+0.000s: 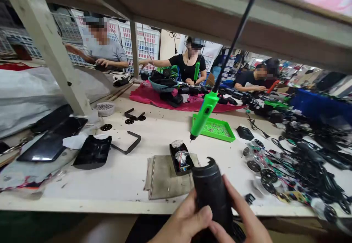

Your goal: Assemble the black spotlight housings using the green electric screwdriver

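Both my hands hold a black curved plastic housing (210, 191) in front of the table edge. My left hand (189, 217) wraps its left side with the thumb across the front. My right hand (243, 213) grips the right side, fingers along it. Just beyond lies an open black casing (181, 158) with wires and parts inside, resting on a folded khaki cloth (162, 179). Above the table a green electric screwdriver (205, 114) hangs tilted from a dark cord, its tip near the casing. A green tray (217, 129) of small screws sits behind it.
Black shells (93, 151) and U-shaped brackets (128, 144) lie left. A bowl of small metal parts (104, 108) stands by the post. Wired parts and cables (297, 169) crowd the right. A blue basket (163, 85) stands on pink cloth; several people sit beyond. A shelf beam (247, 23) crosses overhead.
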`<state>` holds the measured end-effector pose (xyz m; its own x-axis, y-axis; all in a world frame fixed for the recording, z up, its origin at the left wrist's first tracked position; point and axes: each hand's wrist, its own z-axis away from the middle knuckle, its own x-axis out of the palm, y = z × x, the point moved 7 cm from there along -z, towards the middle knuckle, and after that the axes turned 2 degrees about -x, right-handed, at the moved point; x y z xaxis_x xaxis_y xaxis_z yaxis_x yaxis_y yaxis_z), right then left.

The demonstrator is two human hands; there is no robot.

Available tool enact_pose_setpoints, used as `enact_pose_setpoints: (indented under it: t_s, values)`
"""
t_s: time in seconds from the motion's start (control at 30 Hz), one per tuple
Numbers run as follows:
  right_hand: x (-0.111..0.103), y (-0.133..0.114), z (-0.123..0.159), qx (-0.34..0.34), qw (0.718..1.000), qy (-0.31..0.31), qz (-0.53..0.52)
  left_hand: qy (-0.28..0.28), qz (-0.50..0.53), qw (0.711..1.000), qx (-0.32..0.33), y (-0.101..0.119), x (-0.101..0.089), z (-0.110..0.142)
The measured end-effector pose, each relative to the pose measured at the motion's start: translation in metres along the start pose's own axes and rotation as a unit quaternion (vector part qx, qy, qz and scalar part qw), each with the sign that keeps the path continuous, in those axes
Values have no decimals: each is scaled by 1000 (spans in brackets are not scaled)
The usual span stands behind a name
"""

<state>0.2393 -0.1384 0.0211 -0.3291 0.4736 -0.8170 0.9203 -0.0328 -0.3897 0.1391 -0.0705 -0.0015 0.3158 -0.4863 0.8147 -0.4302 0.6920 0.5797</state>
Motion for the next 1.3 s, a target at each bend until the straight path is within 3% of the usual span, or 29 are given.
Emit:
enact_pose_setpoints:
  t_s: [0.07, 0.13, 0.17, 0.23, 0.33, 0.4, 0.5, 0.6, 0.73, 0.83, 1.0, 1.3]
  values:
    - [-6, -3, -28, 12, 1000, -16, 23, 125, -58, 987, 83, 32, -27, -1]
    - [-8, -7, -56, 35, 999, -19, 28, 269, -87, 946, 161, 61, -59, 7]
    - [-7, -9, -68, 48, 998, -21, 27, 319, -83, 926, 183, 70, -72, 11]
    - [2, -11, -90, 66, 996, -50, 20, 362, -59, 910, 194, 79, -91, 15]
    - [15, -1, -108, 93, 990, -104, -13, 355, -72, 919, 158, 79, -104, 10]
    - [11, 12, -112, 107, 986, -105, -71, 340, -107, 927, 119, 77, -107, 3]
    - [-6, 33, -109, 125, 976, -63, -167, 329, -164, 927, 72, 76, -110, -11]
    - [-16, 54, -98, 162, 964, -27, -207, 317, -227, 918, 70, 78, -111, -29]
    - [-3, 75, -84, 206, 951, -5, -230, 278, -298, 911, 70, 73, -112, -47]
    - [11, 86, -79, 231, 949, -15, -215, 262, -314, 911, 45, 67, -117, -48]
    - [24, 100, -74, 260, 960, -54, -87, 255, -314, 914, 30, 69, -121, -42]
    - [38, 83, -65, 207, 970, -109, -67, 330, -296, 891, 96, 71, -106, -25]
